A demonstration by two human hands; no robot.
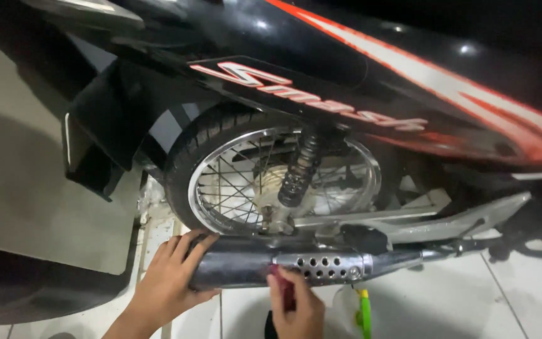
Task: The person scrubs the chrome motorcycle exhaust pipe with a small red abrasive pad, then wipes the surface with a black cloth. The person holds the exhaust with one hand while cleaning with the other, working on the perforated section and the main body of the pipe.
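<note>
Exhaust pipe (265,263) of a black motorcycle (359,56) runs level across the lower middle of the view, just below the spoked rear wheel (221,182). One left hand (167,282) lies spread over the pipe's blunt rear end, fingers open and pressed to the metal. One right hand (296,307) is closed around a small dark red object (281,282) that touches the underside of the pipe, beside the perforated heat shield (321,267). One shock absorber (296,172) stands in front of the wheel. A green-handled tool (365,311) lies on the white tiled floor (472,301) near the right hand. Open floor stretches to the right, and the mudguard (95,144) closes in the left.
</note>
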